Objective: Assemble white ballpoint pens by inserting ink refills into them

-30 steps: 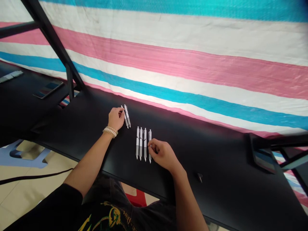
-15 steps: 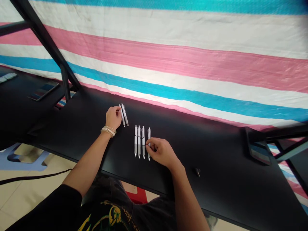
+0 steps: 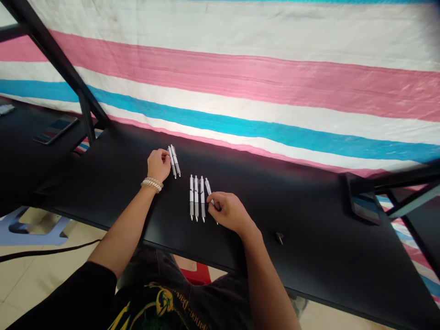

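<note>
Beside a pair of white retractable pens with grey grips, my left hand rests on the table, fingers curled closed at the upper end of the leftmost pen. Whether it pinches that pen cannot be made out. Three similar pens lie parallel in a row nearer the middle, tips toward me. To the right of that row, my right hand is closed on another white pen. This pen tilts, its upper end leaning left; the fingers hide its middle and only the tip shows below them.
The black table carries a small dark object with a metal end at right. A phone-like slab lies by the right frame leg, another dark device on the left table. A striped sheet hangs behind.
The pen in my right hand has gone from nearly straight to slanted, its upper end turning left toward the row. My left hand stays by the pair. The view has shifted slightly.
</note>
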`<state>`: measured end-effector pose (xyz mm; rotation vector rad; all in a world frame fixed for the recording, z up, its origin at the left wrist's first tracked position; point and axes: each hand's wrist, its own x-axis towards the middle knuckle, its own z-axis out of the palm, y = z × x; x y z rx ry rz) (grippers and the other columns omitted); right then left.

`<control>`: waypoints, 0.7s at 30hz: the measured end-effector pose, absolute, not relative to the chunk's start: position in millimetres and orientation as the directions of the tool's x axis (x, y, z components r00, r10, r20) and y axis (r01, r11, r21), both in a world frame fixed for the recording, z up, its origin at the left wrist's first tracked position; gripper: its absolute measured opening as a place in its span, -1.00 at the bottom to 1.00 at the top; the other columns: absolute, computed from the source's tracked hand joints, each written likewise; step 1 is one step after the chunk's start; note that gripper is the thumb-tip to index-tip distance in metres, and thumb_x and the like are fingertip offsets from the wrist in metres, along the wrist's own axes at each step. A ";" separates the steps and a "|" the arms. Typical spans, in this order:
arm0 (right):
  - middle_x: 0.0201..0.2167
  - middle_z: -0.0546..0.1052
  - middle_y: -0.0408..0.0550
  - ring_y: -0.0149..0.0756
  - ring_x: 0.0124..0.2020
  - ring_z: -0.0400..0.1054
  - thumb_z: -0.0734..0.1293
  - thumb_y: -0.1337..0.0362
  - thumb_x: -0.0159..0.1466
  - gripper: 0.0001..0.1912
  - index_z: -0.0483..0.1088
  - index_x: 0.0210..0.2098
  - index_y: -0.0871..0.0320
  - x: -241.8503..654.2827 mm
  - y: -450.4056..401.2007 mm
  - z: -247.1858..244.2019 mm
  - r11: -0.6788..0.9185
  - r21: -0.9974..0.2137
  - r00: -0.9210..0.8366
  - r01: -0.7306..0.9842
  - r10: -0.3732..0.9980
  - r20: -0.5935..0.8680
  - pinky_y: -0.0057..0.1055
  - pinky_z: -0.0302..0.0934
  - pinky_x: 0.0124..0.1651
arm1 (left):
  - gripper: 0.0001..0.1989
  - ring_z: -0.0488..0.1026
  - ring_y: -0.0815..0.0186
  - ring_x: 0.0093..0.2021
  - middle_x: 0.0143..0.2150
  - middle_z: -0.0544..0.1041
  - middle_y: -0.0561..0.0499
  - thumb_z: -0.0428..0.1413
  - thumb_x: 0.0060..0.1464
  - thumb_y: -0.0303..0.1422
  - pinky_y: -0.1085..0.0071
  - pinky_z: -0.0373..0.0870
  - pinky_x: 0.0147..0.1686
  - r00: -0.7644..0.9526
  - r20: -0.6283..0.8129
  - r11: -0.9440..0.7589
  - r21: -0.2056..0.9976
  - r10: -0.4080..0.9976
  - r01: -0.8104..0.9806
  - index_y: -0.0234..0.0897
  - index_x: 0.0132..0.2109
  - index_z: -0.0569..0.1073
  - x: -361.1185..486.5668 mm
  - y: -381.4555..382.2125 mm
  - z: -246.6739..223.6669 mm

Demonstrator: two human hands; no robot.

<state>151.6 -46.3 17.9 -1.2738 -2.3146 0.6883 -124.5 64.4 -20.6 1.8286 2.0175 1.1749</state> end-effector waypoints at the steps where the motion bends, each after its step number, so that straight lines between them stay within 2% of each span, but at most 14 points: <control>1: -0.56 0.33 -0.20 -0.43 -0.52 0.17 0.27 0.45 0.18 -0.85 0.47 -0.34 0.15 151.3 -46.3 18.0 0.459 -0.594 -0.497 0.660 0.860 0.113 -0.48 0.02 -0.37 | -0.89 0.49 0.24 -0.30 -0.25 0.50 -0.08 0.07 0.11 -0.45 0.28 0.44 -0.10 -0.230 0.361 -0.059 0.637 0.904 0.769 -0.27 -0.22 0.48 -124.6 64.5 -20.3; 7: -0.55 0.33 -0.20 -0.43 -0.53 0.18 0.26 0.45 0.18 -0.86 0.44 -0.35 0.15 150.4 -47.0 17.3 0.464 -0.581 -0.493 0.669 0.862 0.121 -0.48 0.03 -0.37 | -0.89 0.51 0.21 -0.28 -0.27 0.52 -0.07 0.07 0.08 -0.47 0.23 0.42 -0.06 -0.232 0.365 -0.051 0.621 0.902 0.782 -0.25 -0.24 0.48 -124.9 65.4 -19.8; 14: -0.57 0.34 -0.20 -0.43 -0.54 0.19 0.27 0.43 0.19 -0.86 0.45 -0.33 0.15 151.6 -45.9 17.5 0.448 -0.596 -0.452 0.666 0.879 0.156 -0.47 0.06 -0.39 | -0.90 0.49 0.23 -0.33 -0.28 0.51 -0.06 0.08 0.07 -0.48 0.20 0.44 -0.08 -0.273 0.356 -0.047 0.679 0.894 0.732 -0.25 -0.25 0.47 -125.2 66.5 -20.6; 18: -0.53 0.37 -0.18 -0.44 -0.53 0.22 0.27 0.40 0.23 -0.86 0.47 -0.28 0.15 151.5 -45.3 16.2 0.410 -0.686 -0.366 0.602 0.904 0.219 -0.48 0.13 -0.39 | -0.89 0.47 0.23 -0.27 -0.21 0.48 -0.11 0.08 0.11 -0.45 0.26 0.46 -0.14 -0.324 0.408 -0.064 0.700 0.854 0.711 -0.28 -0.19 0.45 -118.2 63.2 -13.3; 21: -0.50 0.40 -0.17 -0.45 -0.53 0.24 0.28 0.36 0.25 -0.86 0.49 -0.25 0.14 149.3 -47.1 16.9 0.392 -0.768 -0.307 0.507 0.914 0.264 -0.49 0.17 -0.41 | -0.87 0.48 0.26 -0.18 -0.11 0.47 -0.13 0.08 0.18 -0.38 0.32 0.48 -0.14 -0.319 0.477 -0.181 0.741 0.819 0.646 -0.29 -0.12 0.44 -105.8 55.1 -3.2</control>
